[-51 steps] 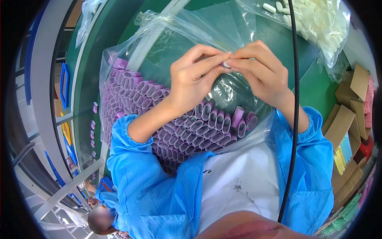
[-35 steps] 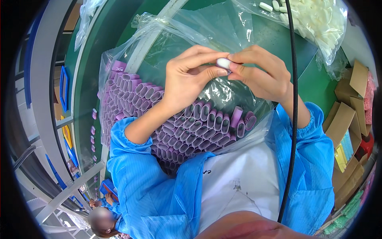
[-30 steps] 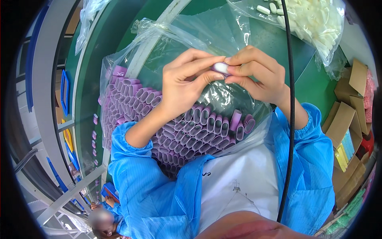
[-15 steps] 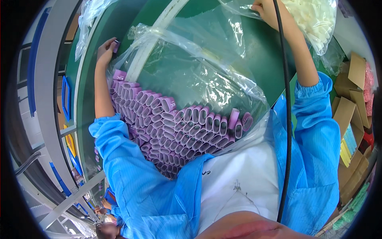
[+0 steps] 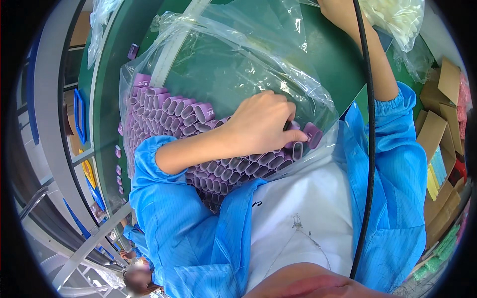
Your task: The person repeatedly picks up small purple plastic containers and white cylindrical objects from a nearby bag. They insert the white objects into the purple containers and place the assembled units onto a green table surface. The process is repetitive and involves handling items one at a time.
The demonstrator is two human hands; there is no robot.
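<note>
Left hand [image 5: 261, 124] closed on a purple oval plastic sleeve [image 5: 312, 135] inside the clear plastic bag [image 5: 238, 64]. Right hand [image 5: 340, 11] above the bag at a bag of white parts [image 5: 395, 17]; grip not visible.

1. The oval tubes [image 5: 169, 111] packed in rows are purple, some lilac, some deeper mauve with pale rims.
2. The plastic bag [image 5: 238, 54] around them is clear, streaked with white glare.
3. The table [image 5: 333, 54] beneath is dark green.
4. The coat sleeve [image 5: 174, 208] is bright blue with a fine stripe; the shirt [image 5: 303, 208] is white with a thin grey line drawing.
5. The small parts [image 5: 397, 17] in the second bag are cream.
6. The cable [image 5: 370, 149] is black.
7. The cardboard boxes [image 5: 439, 129] are brown.
</note>
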